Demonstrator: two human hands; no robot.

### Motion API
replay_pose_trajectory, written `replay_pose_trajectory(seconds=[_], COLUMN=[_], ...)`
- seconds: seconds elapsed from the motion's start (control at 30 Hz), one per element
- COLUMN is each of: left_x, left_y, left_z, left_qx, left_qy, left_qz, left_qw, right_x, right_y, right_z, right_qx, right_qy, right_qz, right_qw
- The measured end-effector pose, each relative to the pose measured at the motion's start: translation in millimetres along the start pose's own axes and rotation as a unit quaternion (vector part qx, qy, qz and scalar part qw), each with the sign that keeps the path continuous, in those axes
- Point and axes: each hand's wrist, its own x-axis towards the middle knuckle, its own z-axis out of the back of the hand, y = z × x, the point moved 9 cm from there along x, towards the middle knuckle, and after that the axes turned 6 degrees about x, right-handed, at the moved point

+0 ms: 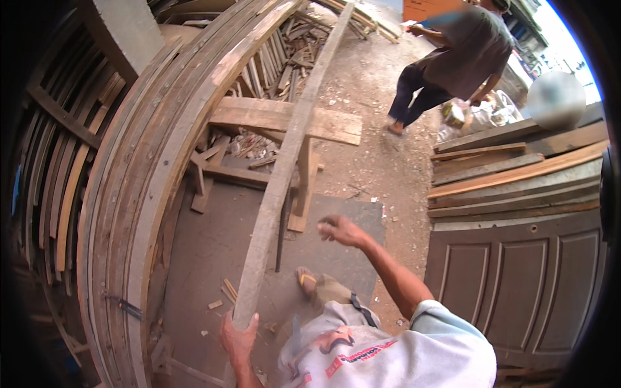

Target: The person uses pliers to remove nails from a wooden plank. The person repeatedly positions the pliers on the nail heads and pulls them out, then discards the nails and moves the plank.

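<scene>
A long, weathered wooden plank (275, 187) runs from beside my body to the far end of the yard. My left hand (239, 337) grips its near end, thumb on one side and fingers round the edge. Partway along, the plank lies across a thick wooden crossbeam (336, 124) of a rough stand. My right hand (341, 231) is raised in the air to the right of the plank, touching nothing, its fingers loosely bent and apart. Below the plank, a thin dark rod (283, 233) points down beside the stand's wooden leg (304, 194).
Long stacked boards (139, 194) line the left, with a dark tool (126, 307) on them. More planks (517, 171) and a brown panelled door (517, 278) stand at the right. A person (453, 58) walks on the dirt path beyond. Scrap wood (297, 58) lies behind the stand.
</scene>
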Motion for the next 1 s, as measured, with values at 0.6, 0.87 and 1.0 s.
replay_pose_trajectory(seconds=[0.6,0.87,1.0], left_x=[1.5,-0.3,3.7], left_y=[7.5,21.2,12.1], left_z=[-11.3,-17.3,-17.6], left_qx=[0.033,0.043,-0.023], left_qy=[0.048,0.043,0.029], left_qz=[0.051,-0.01,-0.012], left_qw=[0.997,0.998,0.999], right_x=[311.0,345.7,350.8], right_y=[-59.7,-76.3,-96.2], right_z=[10.6,0.8,-22.8], right_qx=[0.005,0.379,0.347], right_qy=[-0.265,-0.115,-0.2], right_qz=[0.132,0.295,0.173], right_qw=[0.955,0.869,0.9])
